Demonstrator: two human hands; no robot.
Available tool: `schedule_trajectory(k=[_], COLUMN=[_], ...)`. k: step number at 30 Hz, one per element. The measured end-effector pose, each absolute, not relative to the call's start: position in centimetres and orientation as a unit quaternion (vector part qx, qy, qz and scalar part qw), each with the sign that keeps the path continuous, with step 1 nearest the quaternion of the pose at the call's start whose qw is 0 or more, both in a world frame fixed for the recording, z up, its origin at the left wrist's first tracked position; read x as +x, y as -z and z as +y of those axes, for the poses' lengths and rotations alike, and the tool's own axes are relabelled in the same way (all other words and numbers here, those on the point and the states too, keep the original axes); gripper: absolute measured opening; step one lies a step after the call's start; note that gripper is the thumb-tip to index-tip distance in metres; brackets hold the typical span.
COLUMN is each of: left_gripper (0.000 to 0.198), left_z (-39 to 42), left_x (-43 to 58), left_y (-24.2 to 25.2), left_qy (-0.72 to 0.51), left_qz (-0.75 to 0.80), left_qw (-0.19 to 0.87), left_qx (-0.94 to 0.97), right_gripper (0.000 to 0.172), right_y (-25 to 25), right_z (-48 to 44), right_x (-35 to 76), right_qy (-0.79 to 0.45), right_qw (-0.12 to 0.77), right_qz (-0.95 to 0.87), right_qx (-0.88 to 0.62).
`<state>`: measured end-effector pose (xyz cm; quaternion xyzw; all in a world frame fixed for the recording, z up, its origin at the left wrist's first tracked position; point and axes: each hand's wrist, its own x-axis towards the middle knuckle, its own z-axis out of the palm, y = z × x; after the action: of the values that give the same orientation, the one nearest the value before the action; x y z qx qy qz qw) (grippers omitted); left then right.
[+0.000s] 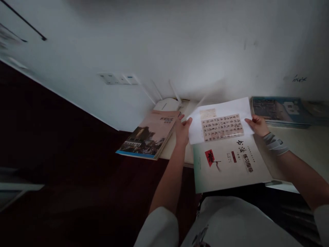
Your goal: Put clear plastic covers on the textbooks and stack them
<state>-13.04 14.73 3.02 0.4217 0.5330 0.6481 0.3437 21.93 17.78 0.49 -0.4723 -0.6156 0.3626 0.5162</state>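
Between my two hands is a calligraphy workbook (223, 168); its pale cover has a green corner, a red emblem and dark Chinese characters. Above the cover, away from me, a white page (196, 128) printed with a beige block of brush writing faces up. My left hand (183, 129) pinches this page at its left edge, thumb on top. On the opposite edge, my right hand (259, 126), with a grey band at the wrist, grips the page the same way. The fingers beneath the paper are hidden. Whether page and cover are joined I cannot tell.
Left of my left hand lies a stack of books (150, 133) with a building on the top cover. Behind it stands a white router (167, 104) with antennas. Blue-covered books (280, 109) are piled at the right. Wall sockets (118, 79) sit above the narrow shelf (300, 140).
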Motion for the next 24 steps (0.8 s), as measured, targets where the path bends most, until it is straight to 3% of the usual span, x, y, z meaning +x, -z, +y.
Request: schedule_trajectory(k=[2,4,10,13,19,24], left_gripper=[0.048,0.044,0.036,0.035,0.050,0.073], left_z=[15.2,15.4,14.6,12.8,5.4,2.4], left_x=[-13.1,-13.1,-12.4,-12.6,-14.7,-17.1], left_y=[-3.5,-3.9,-3.9,-2.7,-1.8,-4.7], left_qy=[-0.600,-0.565,-0.688,-0.680,-0.445,-0.257], left_qz=[0.470,0.434,0.378,0.405,0.483,0.395], left_qw=[0.476,0.538,0.432,0.384,0.363,0.410], left_qx=[0.438,0.451,0.444,0.476,0.661,0.781], right_gripper=[0.051,0.055,0.043,0.038,0.033,0.035], right_y=[-0.8,-1.4,-2.9,-2.3,-0.6,-1.6], right_z=[17.8,18.0,18.2,17.6,13.0,9.0], right_x=[21.5,21.2,21.8,22.8,25.8,28.7], right_qy=[-0.322,-0.290,-0.305,-0.293,-0.263,-0.317], right_qw=[0.554,0.576,0.553,0.526,0.450,0.410], right_qz=[-0.590,-0.577,-0.623,-0.647,-0.694,-0.711], right_qx=[-0.492,-0.502,-0.462,-0.467,-0.496,-0.476])
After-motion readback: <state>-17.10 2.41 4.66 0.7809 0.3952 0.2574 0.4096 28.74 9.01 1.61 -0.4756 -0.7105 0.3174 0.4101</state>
